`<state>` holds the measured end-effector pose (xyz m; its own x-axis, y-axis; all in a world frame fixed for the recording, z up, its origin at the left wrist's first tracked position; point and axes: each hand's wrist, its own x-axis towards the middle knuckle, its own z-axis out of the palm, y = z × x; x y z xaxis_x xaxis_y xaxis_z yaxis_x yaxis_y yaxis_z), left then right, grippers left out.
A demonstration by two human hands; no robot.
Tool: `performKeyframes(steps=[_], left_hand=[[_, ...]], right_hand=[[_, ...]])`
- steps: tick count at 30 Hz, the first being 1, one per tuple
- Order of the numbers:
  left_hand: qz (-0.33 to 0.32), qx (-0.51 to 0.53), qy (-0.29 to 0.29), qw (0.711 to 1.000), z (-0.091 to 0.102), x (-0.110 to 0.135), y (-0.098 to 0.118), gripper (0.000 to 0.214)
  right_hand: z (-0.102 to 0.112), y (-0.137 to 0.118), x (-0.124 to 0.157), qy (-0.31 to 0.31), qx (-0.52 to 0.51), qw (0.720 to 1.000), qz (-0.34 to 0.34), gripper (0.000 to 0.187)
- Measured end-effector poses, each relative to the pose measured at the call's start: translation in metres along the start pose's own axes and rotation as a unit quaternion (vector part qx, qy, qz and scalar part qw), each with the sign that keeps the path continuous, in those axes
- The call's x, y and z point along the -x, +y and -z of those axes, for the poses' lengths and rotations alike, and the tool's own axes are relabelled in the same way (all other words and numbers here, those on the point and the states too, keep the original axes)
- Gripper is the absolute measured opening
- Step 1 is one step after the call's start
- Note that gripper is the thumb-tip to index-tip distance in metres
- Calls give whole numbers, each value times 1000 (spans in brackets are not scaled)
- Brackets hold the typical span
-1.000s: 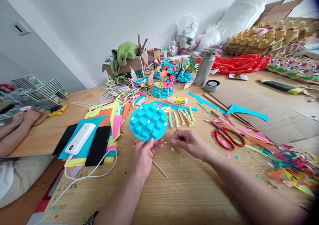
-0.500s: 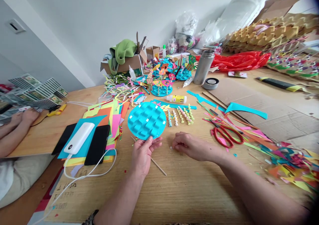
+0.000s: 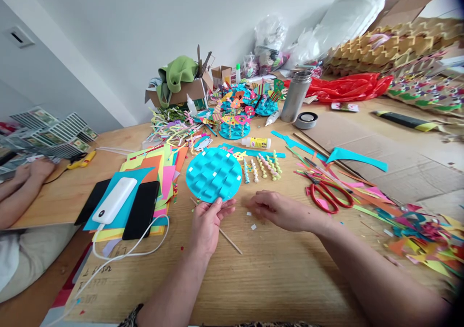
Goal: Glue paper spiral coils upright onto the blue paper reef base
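Observation:
My left hand (image 3: 207, 220) grips the near edge of a round blue woven paper disc (image 3: 213, 173) dotted with small white squares, holding it tilted up off the wooden table (image 3: 275, 269). My right hand (image 3: 277, 210) rests low on the table just right of the disc, fingers curled together in a pinch near tiny white paper bits (image 3: 253, 226); whether anything is between them is hidden. A thin wooden stick (image 3: 226, 237) lies under my left hand. Twisted paper spirals (image 3: 263, 167) lie beyond my right hand.
Red scissors (image 3: 329, 194) and coloured paper scraps lie to the right. A glue bottle (image 3: 257, 143), steel flask (image 3: 295, 97) and finished crafts stand behind. Coloured paper sheets, two phones and a white power bank (image 3: 114, 200) sit left. Another person's hands (image 3: 31, 170) rest at far left.
My right hand has dropped from a raised pinch down to the table among the white bits. The left hand keeps hold of the disc.

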<state>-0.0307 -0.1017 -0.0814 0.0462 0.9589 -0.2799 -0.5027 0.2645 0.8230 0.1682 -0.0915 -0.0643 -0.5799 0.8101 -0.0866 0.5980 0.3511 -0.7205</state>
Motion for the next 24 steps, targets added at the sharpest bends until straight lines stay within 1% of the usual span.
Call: performKeyframes(steps=[3, 5, 8, 11, 15, 17, 21, 24], left_hand=[[4, -6, 7, 1000, -1, 1, 0, 23], [7, -12, 11, 1000, -1, 1, 0, 25], [8, -24, 6, 1000, -1, 2, 0, 26], [6, -35, -5, 999, -2, 3, -1, 26], [3, -47, -10, 999, -2, 4, -2, 26], [3, -51, -12, 999, -2, 4, -2, 26], [1, -48, -13, 999, -1, 3, -3, 27], [-1, -49, -10, 999, -2, 3, -3, 27]], right_hand=[[0, 0, 0, 47, -48, 998, -10, 32], [-1, -2, 1, 62, -85, 994, 13, 36], [-2, -5, 1, 53, -137, 988, 57, 44], [-6, -7, 0, 38, -156, 985, 70, 49], [-9, -7, -1, 26, -157, 986, 55, 48], [-9, -6, -1, 41, -153, 986, 43, 46], [-4, -5, -1, 90, -159, 983, 28, 42], [-4, -6, 0, 88, -177, 980, 36, 38]])
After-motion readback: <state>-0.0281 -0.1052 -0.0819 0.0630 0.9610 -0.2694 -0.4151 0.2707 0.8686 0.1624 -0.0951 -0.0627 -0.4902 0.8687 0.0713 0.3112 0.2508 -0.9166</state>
